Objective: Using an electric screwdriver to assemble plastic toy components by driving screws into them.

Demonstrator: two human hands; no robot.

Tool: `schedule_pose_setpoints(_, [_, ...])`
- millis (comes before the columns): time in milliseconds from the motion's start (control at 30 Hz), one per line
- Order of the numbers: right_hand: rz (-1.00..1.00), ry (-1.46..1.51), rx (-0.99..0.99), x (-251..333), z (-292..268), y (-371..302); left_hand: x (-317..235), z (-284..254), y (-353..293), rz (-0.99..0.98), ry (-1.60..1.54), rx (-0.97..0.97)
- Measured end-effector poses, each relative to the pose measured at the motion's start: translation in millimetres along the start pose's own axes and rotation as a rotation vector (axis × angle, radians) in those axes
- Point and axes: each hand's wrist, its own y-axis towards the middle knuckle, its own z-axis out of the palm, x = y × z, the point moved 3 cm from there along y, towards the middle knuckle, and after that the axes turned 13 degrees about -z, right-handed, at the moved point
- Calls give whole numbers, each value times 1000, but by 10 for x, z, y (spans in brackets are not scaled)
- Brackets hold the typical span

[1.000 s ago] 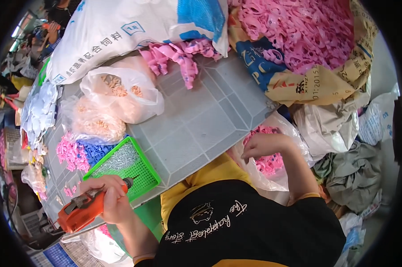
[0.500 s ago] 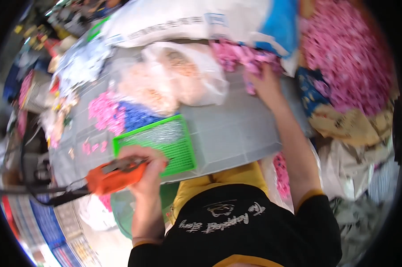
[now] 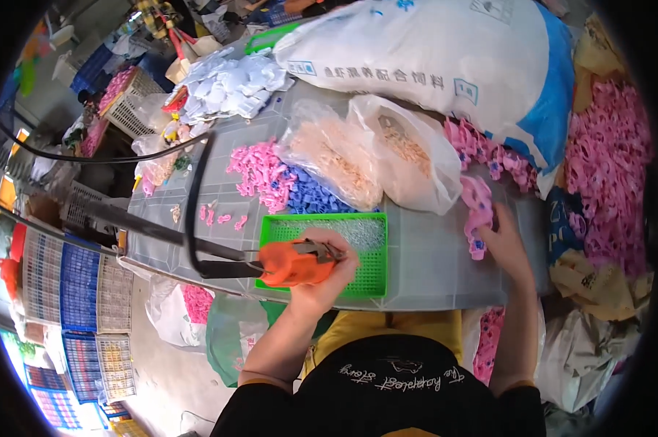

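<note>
Gray table: spans the middle, person at its near edge.
White sack: lies across the table's far side, right end blue.
Brown sack: right of the table, open, heaped with pink parts.
Plastic bags: two, touching, in front of the white sack, peach-coloured bits inside.
Green tray: near edge of table, silvery bits toward its far side, perforated floor showing.
Small-part piles: pink pile and blue pile, touching, just behind the tray.
Orange power tool: over the tray, black cable at its left end, tip hidden.
Left hand: wrapped around the tool.
Right hand: narrow, fingers pinching a pink piece.
Pink piece: right part of table, just right of the bags; can't tell if lifted clear.
</note>
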Motion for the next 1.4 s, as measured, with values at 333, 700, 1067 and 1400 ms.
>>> schedule_pose_setpoints(333, [7,-135,-15,498,-9,575,-73,35,21,146,-204,60])
schedule_pose_setpoints(700, [-322,-709,0,207,218,991,-121,4,-33,152,-170,25])
schedule_pose_setpoints(1067, [-386,-370,-151,288,85,890,-29,-357,-158,73,19,-34])
schedule_pose_setpoints(1400, [140,392,96,979,405,2,91,-496,-217,86,-57,30])
